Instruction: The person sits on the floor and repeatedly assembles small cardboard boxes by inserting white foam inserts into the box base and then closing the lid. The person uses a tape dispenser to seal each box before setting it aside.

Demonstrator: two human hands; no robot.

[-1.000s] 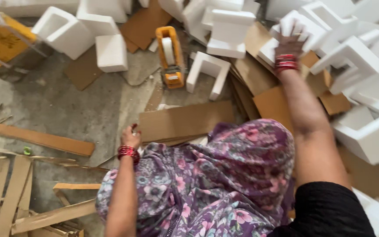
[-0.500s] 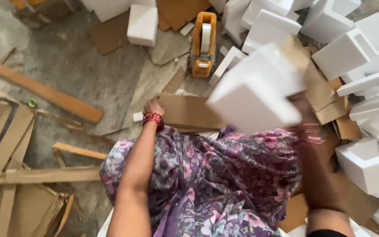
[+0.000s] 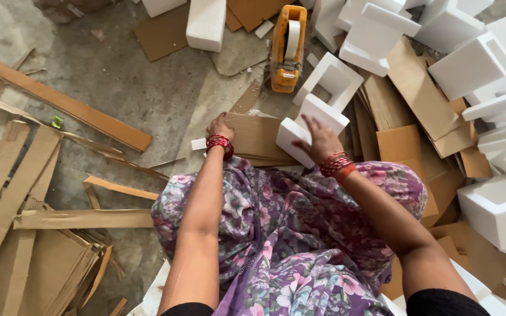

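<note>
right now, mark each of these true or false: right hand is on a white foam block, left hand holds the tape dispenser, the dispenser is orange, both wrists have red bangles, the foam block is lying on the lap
1. The right hand grips a white foam block. True.
2. The left hand holds the tape dispenser. False: it rests on a flat cardboard sheet; the dispenser lies apart on the floor.
3. The dispenser is orange. True.
4. Both wrists wear red bangles. True.
5. The foam block lies on the lap. False: it sits over the cardboard sheet, beyond the knees.
</note>
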